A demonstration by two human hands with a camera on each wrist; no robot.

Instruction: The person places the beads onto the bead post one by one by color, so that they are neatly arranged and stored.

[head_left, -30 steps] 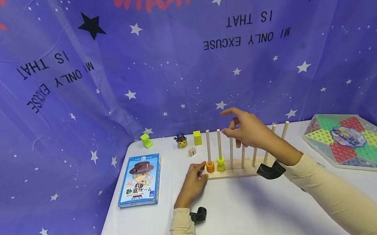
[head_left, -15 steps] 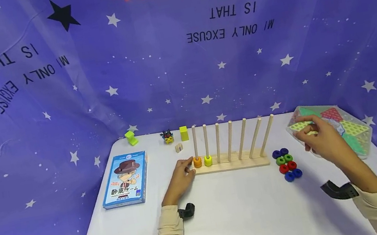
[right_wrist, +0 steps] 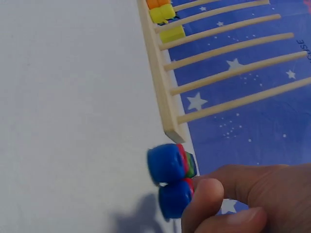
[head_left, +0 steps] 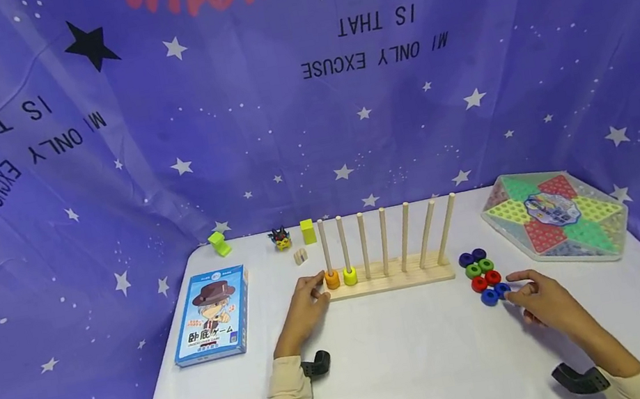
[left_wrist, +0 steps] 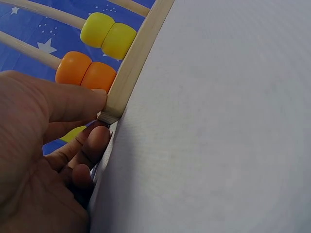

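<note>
A wooden peg rack [head_left: 397, 280] with several upright pegs stands mid-table. Orange beads [head_left: 332, 280] sit on its first peg and yellow beads [head_left: 350, 276] on its second; the other pegs are bare. My left hand [head_left: 305, 308] pinches the left end of the rack's base, with one fingertip [left_wrist: 98, 97] right below the orange beads. To the right lie pairs of dark blue, green [head_left: 480, 268], red [head_left: 486, 281] and blue beads [head_left: 489, 297]. My right hand [head_left: 546, 304] is at the nearest blue pair, thumb and forefinger apart, fingertips right at the right-hand bead's edge [right_wrist: 176, 199].
A blue card-game box [head_left: 212, 316] lies at the left. Behind the rack are green blocks [head_left: 308, 232], a small horned figure [head_left: 280, 238] and a little striped wooden block [head_left: 300, 256]. A hexagonal board-game case [head_left: 554, 217] lies at the back right.
My right hand has moved from over the pegs out to the right, then down to the blue beads. The left hand stays at the rack's end. The head view has shifted.
</note>
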